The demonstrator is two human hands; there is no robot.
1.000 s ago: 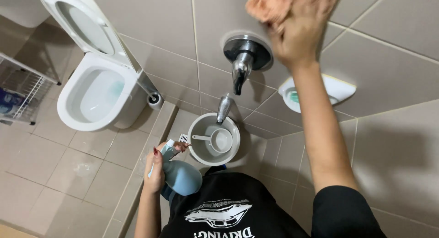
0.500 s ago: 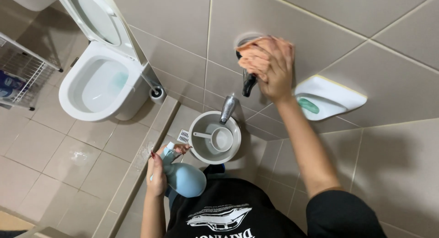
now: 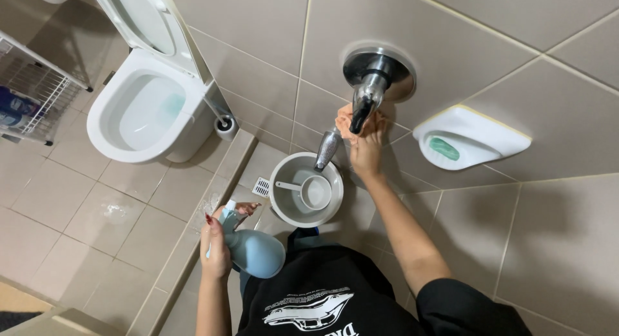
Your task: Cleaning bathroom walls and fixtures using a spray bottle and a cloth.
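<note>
Now, right hand [image 3: 367,149] presses orange cloth [image 3: 348,122] vs chrome tap handle [image 3: 364,107], left hand [image 3: 216,246] grips blue spray bottle [image 3: 255,251]; cloth could slip into bucket [image 3: 284,181] below.

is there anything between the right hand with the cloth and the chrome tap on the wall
Nothing visible. The right hand already presses the orange cloth against the chrome tap on the tiled wall. The left hand holds a blue spray bottle low, well clear.

glossy chrome tap [image 3: 369,91], soft orange cloth [image 3: 347,122], smooth blue plastic spray bottle [image 3: 255,251], matt beige tiles [image 3: 258,26].
</note>
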